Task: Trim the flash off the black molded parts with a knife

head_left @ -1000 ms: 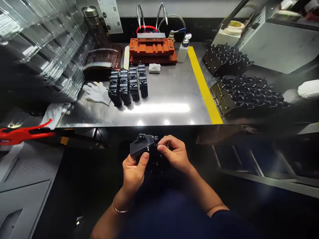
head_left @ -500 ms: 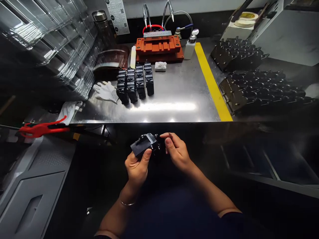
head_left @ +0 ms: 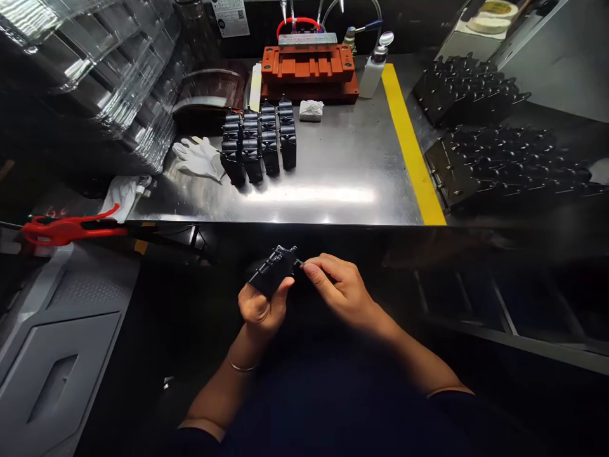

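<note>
One black plastic part (head_left: 275,270) is held just above the person's lap, below the near edge of the table, and is tilted across the space between two grips. It is cradled by the left grip (head_left: 261,304), with the fingers curled beneath it and the thumb (head_left: 284,285) pressed along its side. Its far end is pinched by the right grip (head_left: 342,292), between the thumb and forefinger, with the other fingers half curled. One bracelet (head_left: 240,367) is worn on the left wrist. Ahead of the grips, on the stainless steel table (head_left: 333,168), four columns of black parts (head_left: 257,143) are lined up, though the number in each column is too tightly packed to tell. To the left of these columns lie white gloves (head_left: 197,158), and beyond them stand one orange fixture (head_left: 309,66), one white cloth (head_left: 311,111) and one dispensing bottle (head_left: 373,60). Further right, past one yellow floor-style stripe (head_left: 409,139), two racks of black parts (head_left: 504,165) are set. One red clamp (head_left: 71,231) is seen left of the grips, beside a white rag (head_left: 124,197).
</note>
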Tool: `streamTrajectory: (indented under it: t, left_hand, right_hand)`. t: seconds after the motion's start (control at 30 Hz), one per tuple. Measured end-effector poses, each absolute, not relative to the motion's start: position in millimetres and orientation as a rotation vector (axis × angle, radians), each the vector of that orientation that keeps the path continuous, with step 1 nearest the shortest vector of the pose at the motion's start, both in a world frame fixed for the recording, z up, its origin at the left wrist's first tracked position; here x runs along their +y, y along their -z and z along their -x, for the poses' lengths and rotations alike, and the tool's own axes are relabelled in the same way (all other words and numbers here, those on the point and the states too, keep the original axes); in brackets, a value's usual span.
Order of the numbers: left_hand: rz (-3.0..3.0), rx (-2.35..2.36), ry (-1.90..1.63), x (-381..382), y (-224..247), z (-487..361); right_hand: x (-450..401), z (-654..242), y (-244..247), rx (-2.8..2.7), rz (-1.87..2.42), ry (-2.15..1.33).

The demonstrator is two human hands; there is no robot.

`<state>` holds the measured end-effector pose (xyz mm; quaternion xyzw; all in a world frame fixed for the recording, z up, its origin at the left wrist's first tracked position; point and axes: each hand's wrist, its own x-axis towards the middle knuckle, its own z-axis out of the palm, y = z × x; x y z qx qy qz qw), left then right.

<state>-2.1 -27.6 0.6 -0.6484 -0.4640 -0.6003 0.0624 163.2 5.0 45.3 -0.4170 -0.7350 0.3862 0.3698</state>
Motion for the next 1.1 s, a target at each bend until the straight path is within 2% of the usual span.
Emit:
streamTrajectory:
  t: [0.23,0.6,0.77,0.9,1.0,1.1]
  left_hand:
    - [1.926,-1.301,1.687,-27,11,7]
    - [1.943,-1.353,1.711,-21,17,2]
    - [1.927,-1.357,1.742,-26,20,0]
    - [1.823,-1.34,1.902,-43,17,4]
    - [1.914,-1.367,2.006,-48,5,3]
    - [2.019,-1.615,2.068,-42,-11,-4]
  right_hand:
    - [-4,-155,-44,-1.896,1.135,-0.939]
    - [-5,-152,-22,-1.873,1.334,-0.684]
    - [-3,-153,-10,-1.888,1.344,-0.643]
    - [13,-170,10,-1.721,1.588,-0.669]
    - [20,-183,5,-1.648,1.438,-0.867]
    - [20,-187,-21,-1.774,1.123,-0.942]
